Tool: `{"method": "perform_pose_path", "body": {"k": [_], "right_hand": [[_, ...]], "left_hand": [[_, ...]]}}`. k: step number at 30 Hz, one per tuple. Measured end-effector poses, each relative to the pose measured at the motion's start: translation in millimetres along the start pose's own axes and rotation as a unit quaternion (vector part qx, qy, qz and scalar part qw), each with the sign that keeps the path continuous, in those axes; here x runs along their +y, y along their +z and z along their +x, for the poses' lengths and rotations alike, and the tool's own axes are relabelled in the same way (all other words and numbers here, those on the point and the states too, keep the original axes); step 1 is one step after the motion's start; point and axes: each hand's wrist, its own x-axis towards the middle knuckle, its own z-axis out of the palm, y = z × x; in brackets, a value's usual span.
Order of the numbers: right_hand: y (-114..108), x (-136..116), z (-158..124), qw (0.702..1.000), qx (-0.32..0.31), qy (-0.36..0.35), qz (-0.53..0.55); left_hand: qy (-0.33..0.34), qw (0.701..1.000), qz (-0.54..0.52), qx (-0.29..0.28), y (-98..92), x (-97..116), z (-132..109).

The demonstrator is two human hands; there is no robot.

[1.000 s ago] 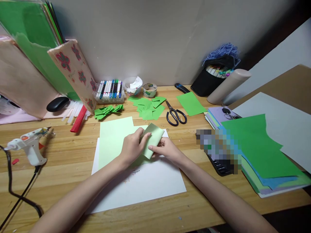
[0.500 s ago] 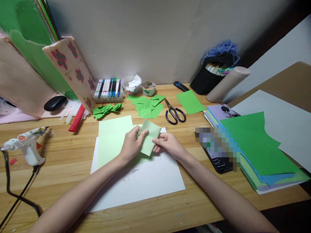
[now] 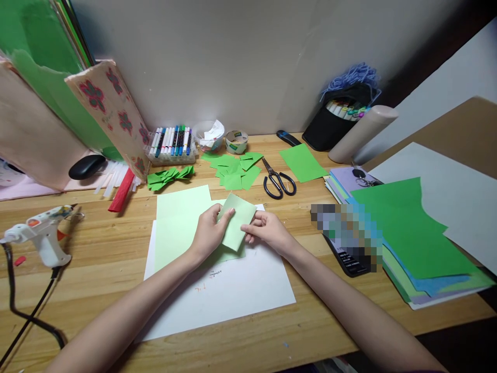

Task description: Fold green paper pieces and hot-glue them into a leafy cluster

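A small light green piece of paper (image 3: 237,228) is held up between both hands. My left hand (image 3: 209,228) grips its left side, thumb lying on the face. At the right edge, my right hand (image 3: 266,230) pinches it between thumb and fingers. Whether the paper is folded I cannot tell. Beneath lie larger light green sheets (image 3: 178,223), partly hidden by my left hand and forearm, on a white sheet (image 3: 248,290) with small coloured marks. Scissors (image 3: 277,178) with black handles rest beyond my right hand, blades slightly apart, near cut green paper pieces (image 3: 233,173).
A glue gun (image 3: 46,235) with a black cord lies at the left. Folded green pieces (image 3: 169,177), a marker box (image 3: 171,145) and a tape roll (image 3: 236,141) stand along the back. A phone (image 3: 345,248), partly pixelated, and stacked coloured papers (image 3: 407,233) lie at the right.
The whole view has shifted very slightly. Both hands keep the same hold on the small light green paper, which is tilted almost as before.
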Motion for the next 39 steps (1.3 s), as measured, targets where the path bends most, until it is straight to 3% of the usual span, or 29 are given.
{"method": "perform_pose_path", "body": {"k": [7, 11, 15, 17, 22, 24, 29, 39], "right_hand": [[-10, -5, 4, 0.997, 0.066, -0.026, 0.005], [-19, -12, 2, 0.995, 0.078, -0.051, -0.020], [-24, -13, 0, 0.990, 0.129, -0.062, 0.001], [-21, -10, 0, 0.993, 0.109, -0.052, 0.010], [4, -1, -4, 0.999, -0.034, 0.011, 0.012], [13, 0, -7, 0.999, -0.048, 0.024, 0.004], [12, -4, -8, 0.999, -0.014, 0.025, -0.037], [-20, -8, 5, 0.996, 0.078, -0.028, -0.029]], "left_hand": [[0.002, 1.000, 0.028, -0.005, -2.5, 4, 0], [0.024, 0.998, 0.050, -0.029, -13.0, 2, 10], [0.022, 0.997, 0.078, -0.017, -25.6, -1, 23], [0.026, 0.997, 0.068, -0.010, -27.1, -1, 24], [0.047, 0.998, 0.050, -0.011, -18.7, 4, 13], [0.054, 0.997, 0.052, -0.016, -16.6, 7, 9], [0.080, 0.994, 0.078, -0.020, -18.6, 10, 9], [0.087, 0.991, 0.085, -0.050, -21.2, 5, 14]]}}
